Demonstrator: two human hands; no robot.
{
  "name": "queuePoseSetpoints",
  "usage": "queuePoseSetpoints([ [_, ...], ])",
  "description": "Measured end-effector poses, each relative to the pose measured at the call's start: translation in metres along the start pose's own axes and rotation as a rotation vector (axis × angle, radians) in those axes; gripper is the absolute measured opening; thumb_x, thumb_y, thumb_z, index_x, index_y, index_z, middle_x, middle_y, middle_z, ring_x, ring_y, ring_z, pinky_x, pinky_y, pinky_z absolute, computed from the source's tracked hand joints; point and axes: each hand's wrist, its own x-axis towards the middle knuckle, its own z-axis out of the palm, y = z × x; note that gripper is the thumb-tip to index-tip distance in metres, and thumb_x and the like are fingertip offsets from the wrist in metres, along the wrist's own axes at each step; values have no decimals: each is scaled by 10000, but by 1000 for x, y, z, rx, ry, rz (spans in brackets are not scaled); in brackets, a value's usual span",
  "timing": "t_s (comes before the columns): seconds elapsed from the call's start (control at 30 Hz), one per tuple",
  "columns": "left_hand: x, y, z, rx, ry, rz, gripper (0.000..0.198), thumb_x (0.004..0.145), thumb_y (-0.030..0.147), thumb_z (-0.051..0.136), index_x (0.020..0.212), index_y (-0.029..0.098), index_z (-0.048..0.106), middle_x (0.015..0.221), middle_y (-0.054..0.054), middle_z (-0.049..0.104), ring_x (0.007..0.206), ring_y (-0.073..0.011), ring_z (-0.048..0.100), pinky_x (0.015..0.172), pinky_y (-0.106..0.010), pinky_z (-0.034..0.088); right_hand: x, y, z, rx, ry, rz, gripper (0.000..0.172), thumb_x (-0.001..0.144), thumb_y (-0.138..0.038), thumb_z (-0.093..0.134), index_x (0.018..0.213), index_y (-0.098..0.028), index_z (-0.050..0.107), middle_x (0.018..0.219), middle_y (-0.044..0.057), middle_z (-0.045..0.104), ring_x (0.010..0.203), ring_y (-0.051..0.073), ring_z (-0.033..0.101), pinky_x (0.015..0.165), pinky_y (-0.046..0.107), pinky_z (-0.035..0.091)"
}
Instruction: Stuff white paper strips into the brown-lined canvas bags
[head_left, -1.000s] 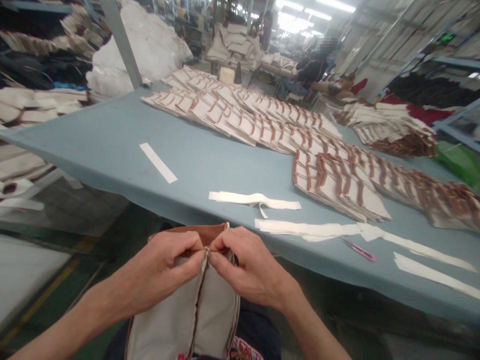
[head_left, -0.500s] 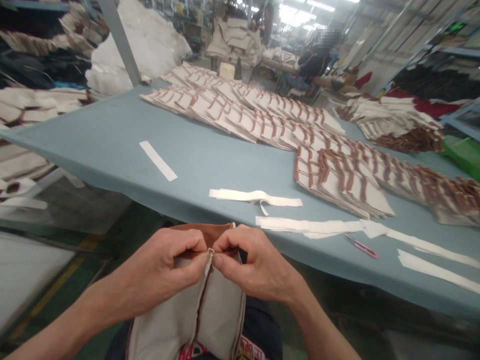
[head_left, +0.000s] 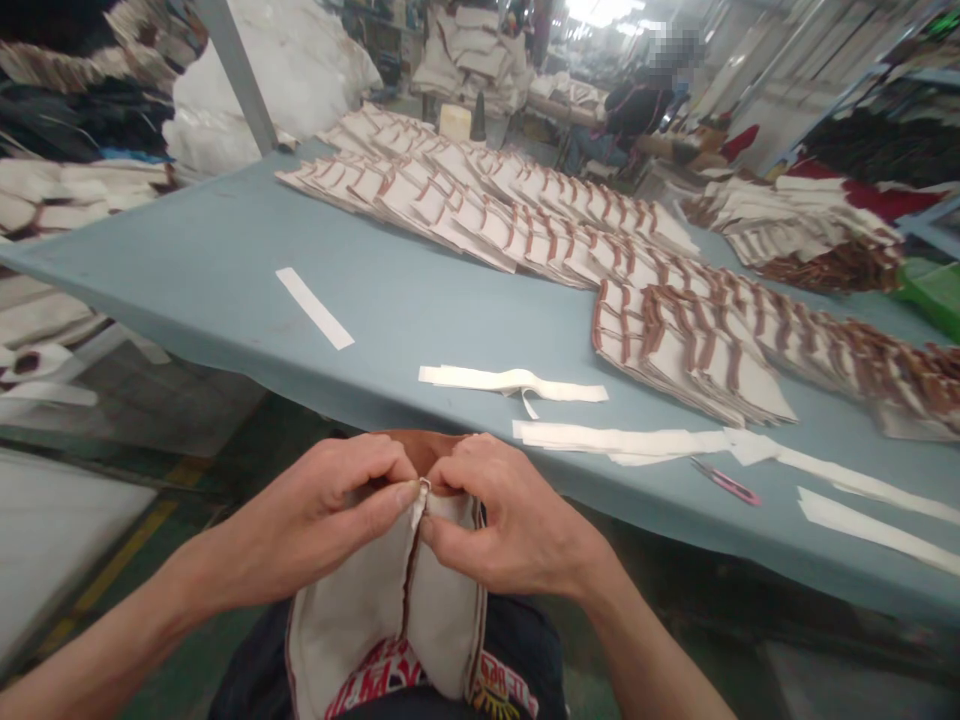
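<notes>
A cream fabric piece (head_left: 360,610) with brown edging and a brown inner side hangs from both hands, in front of my lap. My left hand (head_left: 352,500) pinches its top edge just left of the middle seam, thumb in front and fingers behind. On the other side of that seam, my right hand (head_left: 499,515) is closed on the same edge, its thumb pressed to the cream face. The two hands nearly meet at the seam's top. Fingertips behind the fabric are hidden.
On the blue-grey table (head_left: 225,260) lie rows of cream, brown-edged pieces (head_left: 480,215), pale strips (head_left: 517,380), a single strip (head_left: 313,308) and pink thread snips (head_left: 726,483). A metal post (head_left: 240,75) rises at the far left corner. A person (head_left: 637,105) sits in the background.
The lower part of the fabric has swung and folded, uncovering more of the printed lettering below. My right thumb sits slightly lower against the seam. Both hands keep their pinch.
</notes>
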Motion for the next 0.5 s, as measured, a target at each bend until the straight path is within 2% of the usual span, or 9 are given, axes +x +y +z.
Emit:
queuePoseSetpoints([
  [0.17,7,-3,-3,-33,-3,-14,349,1069,361,536,757,227,619,708,56,595,628,-131,553,587,-225,456,5,-2,-3,22,-77,84,275,888,-203,672,730,-242,451,699,-53,510,701,148,493,728,309,358],
  [0.27,4,-3,-3,88,143,74,180,1044,298,620,886,238,683,885,27,716,827,-162,679,772,-246,526,6,-5,-6,60,-75,115,324,899,-183,681,707,-238,426,676,-69,472,667,128,455,693,300,323],
  [0.33,-3,-2,-3,217,271,163,55,1019,246,680,967,253,698,984,22,753,950,-178,704,887,-266,513,7,-7,-7,72,-64,133,336,889,-153,689,694,-233,427,661,-77,454,649,120,431,666,300,291],
  [0.4,-12,0,-1,293,309,206,62,1004,229,713,959,263,687,918,46,729,879,-162,690,847,-261,485,7,-7,-7,75,-59,160,344,883,-129,699,684,-227,435,655,-80,449,639,116,418,647,303,266],
  [0.5,-21,2,2,269,233,135,96,1019,237,705,928,267,699,788,82,683,698,-123,636,711,-250,450,9,-7,-6,43,-60,188,371,913,-141,710,680,-223,433,660,-75,466,649,118,432,649,307,258],
])
